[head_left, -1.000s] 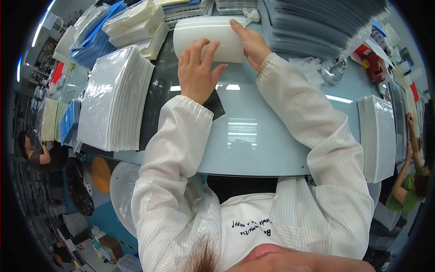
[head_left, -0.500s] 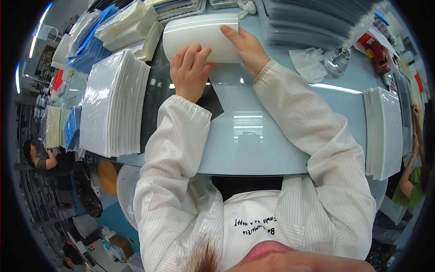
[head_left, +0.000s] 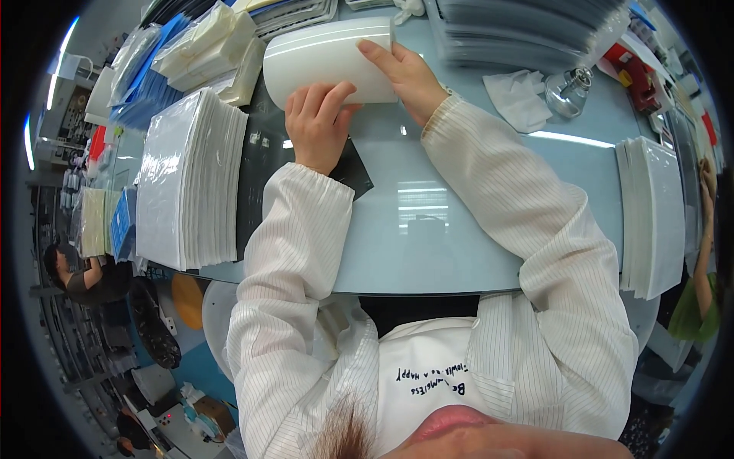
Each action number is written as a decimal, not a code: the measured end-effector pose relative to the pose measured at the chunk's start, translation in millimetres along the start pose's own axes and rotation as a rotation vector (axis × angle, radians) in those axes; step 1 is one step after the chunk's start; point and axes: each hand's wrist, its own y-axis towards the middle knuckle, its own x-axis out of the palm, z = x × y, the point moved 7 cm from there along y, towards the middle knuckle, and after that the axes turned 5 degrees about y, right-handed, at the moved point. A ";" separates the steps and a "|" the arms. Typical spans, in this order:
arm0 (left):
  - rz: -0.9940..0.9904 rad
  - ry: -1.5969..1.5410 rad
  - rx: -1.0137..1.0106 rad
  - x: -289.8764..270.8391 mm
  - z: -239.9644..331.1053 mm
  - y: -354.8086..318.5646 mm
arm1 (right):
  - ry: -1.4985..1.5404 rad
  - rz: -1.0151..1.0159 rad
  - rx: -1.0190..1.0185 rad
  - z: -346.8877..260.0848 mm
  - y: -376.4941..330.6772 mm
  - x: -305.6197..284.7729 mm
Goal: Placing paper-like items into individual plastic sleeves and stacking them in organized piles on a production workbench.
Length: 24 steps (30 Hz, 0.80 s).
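Note:
A glossy white sheet (head_left: 321, 65) curves into a bowed shape at the far side of the table. My right hand (head_left: 409, 80) grips its right end, thumb lying on top and the other fingers mostly hidden behind. At the near edge, my left hand (head_left: 319, 126) has its fingers curled over the sheet, with thumb and forefinger pinching near the rim. Under my left wrist lies a dark flat sheet or mat (head_left: 355, 170) on the glass-topped table (head_left: 428, 252). Whether the white piece is one sheet or several layers, I cannot tell.
Tall stacks of wrapped white sheets stand left (head_left: 183, 180) and right (head_left: 650, 218). A grey stack (head_left: 520, 34) fills the far right, near a crumpled white glove (head_left: 520, 101) and a glass bottle (head_left: 568, 92). Paper bundles (head_left: 206, 50) crowd the far left. Other people are at both sides.
My left hand has slid slightly toward me, its fingers now lower on the sheet's near edge. My right hand keeps its hold. The whole view has shifted a little.

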 end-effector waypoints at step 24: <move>-0.370 -0.038 -0.032 -11.3 17.7 4.5 | -0.064 0.011 -0.017 -7.1 -2.7 -0.8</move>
